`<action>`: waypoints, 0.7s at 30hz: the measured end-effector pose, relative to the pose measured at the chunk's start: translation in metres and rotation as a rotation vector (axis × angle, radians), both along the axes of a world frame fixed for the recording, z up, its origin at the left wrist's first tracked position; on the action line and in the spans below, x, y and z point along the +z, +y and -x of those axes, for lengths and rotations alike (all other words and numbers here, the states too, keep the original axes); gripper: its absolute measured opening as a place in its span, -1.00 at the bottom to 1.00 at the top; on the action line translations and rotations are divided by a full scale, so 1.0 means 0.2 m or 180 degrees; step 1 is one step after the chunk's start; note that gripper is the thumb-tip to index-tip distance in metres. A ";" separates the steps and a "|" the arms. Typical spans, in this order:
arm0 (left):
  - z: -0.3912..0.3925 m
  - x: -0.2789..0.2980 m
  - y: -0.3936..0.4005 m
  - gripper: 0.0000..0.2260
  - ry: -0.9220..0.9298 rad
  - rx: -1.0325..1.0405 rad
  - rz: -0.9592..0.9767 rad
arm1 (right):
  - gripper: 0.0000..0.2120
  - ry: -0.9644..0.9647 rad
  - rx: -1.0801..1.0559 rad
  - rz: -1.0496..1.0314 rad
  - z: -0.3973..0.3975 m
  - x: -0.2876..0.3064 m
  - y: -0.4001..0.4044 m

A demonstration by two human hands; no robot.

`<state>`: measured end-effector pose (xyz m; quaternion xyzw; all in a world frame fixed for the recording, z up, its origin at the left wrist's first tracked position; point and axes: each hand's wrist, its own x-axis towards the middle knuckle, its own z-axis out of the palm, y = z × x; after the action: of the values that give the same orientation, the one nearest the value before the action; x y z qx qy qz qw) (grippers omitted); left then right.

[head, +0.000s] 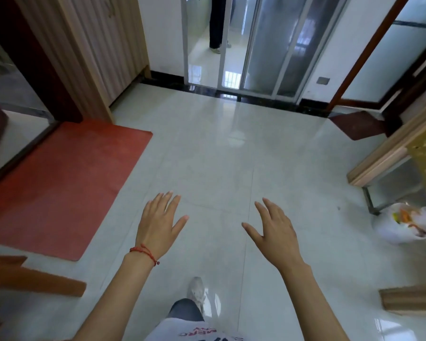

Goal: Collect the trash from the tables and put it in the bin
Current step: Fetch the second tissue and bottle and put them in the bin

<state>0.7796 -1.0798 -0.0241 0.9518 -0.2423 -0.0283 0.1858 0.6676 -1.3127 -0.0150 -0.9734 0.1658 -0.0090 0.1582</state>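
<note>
Head view, only one we have. Both hands out in front of us, palms down, over the floor (214, 148).

Left hand (158, 222): fingers straight and spread, thumb out to the side, holding nothing. Red string (145, 252) round that wrist.

Right hand (276, 230): fingers straight, slightly fanned, thumb pointing inward toward the left hand, also holding nothing. The two hands sit apart with bare tile between them.

Below the hands we see one shoe (196, 290) on the tile, a dark trouser leg above it, and a white printed shirt hem at the bottom edge.

Trash: a white plastic bag (403, 226) with orange and yellow scraps showing inside sits on the floor near its right edge, touching or just beside the metal leg (369, 200) of the bench (389, 153). Well apart from the right hand. Bench has a light wood rim and a gold patterned top; what's on it we can't tell, mostly out of frame. We can't make out a bin beyond that bag.

Rest of the floor: red mat (67, 185) along the left edge, next to a dark door frame. Wood pieces (35, 276) poke in at the lower left, another wood edge at the lower right. Far edge of the floor ends at a black threshold and a sliding glass door (263, 45); behind the glass, another person's legs (217, 23) stand in the next room.
</note>
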 end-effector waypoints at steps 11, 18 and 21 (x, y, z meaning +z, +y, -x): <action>-0.65 -0.03 0.08 -0.53 -0.0021 0.0631 0.0018 | -0.41 -0.0028 0.0593 -0.0078 -0.85 0.05 0.01; -0.84 -0.06 0.30 -0.51 0.0061 0.1526 0.0044 | -0.40 0.0028 0.1587 -0.0086 -1.43 0.04 0.24; -0.92 -0.05 0.40 -0.50 0.0084 0.1974 0.0019 | -0.39 0.0023 0.2061 -0.0074 -1.67 0.05 0.37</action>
<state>0.9628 -0.9993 -0.0344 0.9794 0.0620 0.0181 0.1915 1.0020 -1.2392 -0.0056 -0.9737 -0.1519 0.0472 0.1633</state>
